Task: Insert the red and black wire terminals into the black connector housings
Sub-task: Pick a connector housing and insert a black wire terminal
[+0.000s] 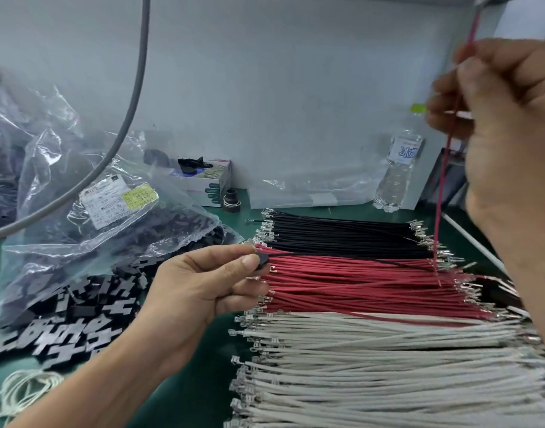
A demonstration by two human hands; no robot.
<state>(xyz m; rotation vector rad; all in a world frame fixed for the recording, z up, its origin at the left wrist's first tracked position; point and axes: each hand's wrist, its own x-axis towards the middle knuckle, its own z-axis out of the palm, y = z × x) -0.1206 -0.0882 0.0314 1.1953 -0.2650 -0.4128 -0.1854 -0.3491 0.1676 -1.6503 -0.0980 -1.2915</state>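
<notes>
Left hand [203,282]: fingers curled, thumb and forefinger pinching a small black connector housing [262,261] at the fingertips, held just over the near-left ends of the wire piles; a thin black wire [357,260] runs from the housing to the right across the red pile. Right hand [509,125]: raised at upper right, fingers curled closed around a single red wire [443,183], which hangs down from the grip with its lower tip over the right ends of the red pile and rises above the hand towards the frame's top edge; its upper terminal is blurred. Black wires [342,234]: flat bundle on the green table [190,393], farthest row, metal terminals at both ends. Red wires [357,288]: bundle just beside the black, middle row. White wires [388,366]: largest bundle, nearest row. Loose connector housings [79,319]: black heap spilling from a clear plastic bag [64,211] at left, the bag bearing a printed label [110,202]. Grey cable [132,97]: curving down from top to left edge. Small cardboard box [209,180]: against the back wall. Clear plastic bottle [397,171]: upright near the wall, right of centre. White cord [24,390]: coiled at lower left
</notes>
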